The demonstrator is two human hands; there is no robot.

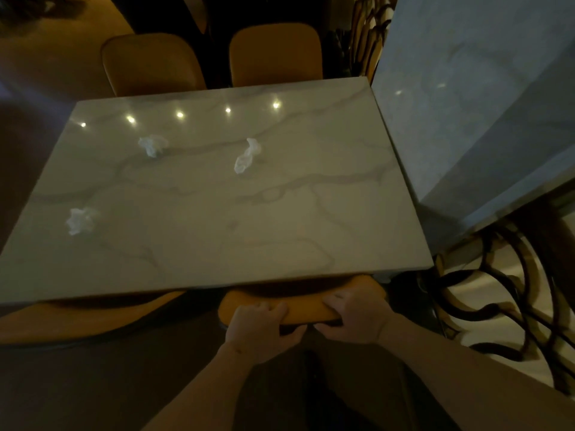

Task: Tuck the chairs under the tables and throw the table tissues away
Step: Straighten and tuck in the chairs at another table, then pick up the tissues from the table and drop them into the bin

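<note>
A marble-topped table (pixel 280 219) fills the middle of the view. Three crumpled white tissues lie on it: one at the back left (pixel 152 145), one near the centre (pixel 247 155), one at the front left (pixel 79 220). An orange chair (pixel 308 298) stands at the table's near edge, its backrest top just under the rim. My left hand (pixel 263 325) and my right hand (pixel 357 318) both grip that backrest top. A second orange chair (pixel 77 318) sits at the near left, partly under the table.
Two more orange chairs (pixel 152 65) (pixel 277 54) stand at the far side. A grey marble wall or pillar (pixel 466 104) borders the table on the right. Below it runs a dark ornate metal railing (pixel 497 306).
</note>
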